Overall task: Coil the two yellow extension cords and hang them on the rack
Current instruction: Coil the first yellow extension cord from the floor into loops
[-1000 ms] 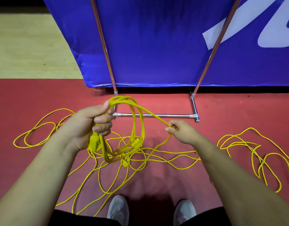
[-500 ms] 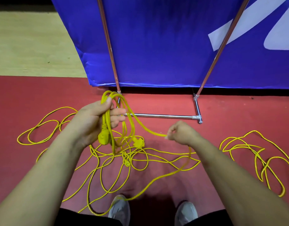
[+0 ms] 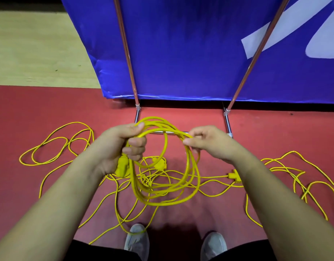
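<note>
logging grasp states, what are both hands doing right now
Left hand: closed round the coil of yellow cord.
Right hand: pinching the same coil near its top.

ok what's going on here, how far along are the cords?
A person is coiling by hand. The left hand grips a coil of yellow extension cord at its top, and a plug shows just below that hand. The right hand pinches a loop at the coil's upper right. Much loose cord lies tangled on the red floor, around the feet and out to both sides. Nothing hangs on the visible part of the rack.
</note>
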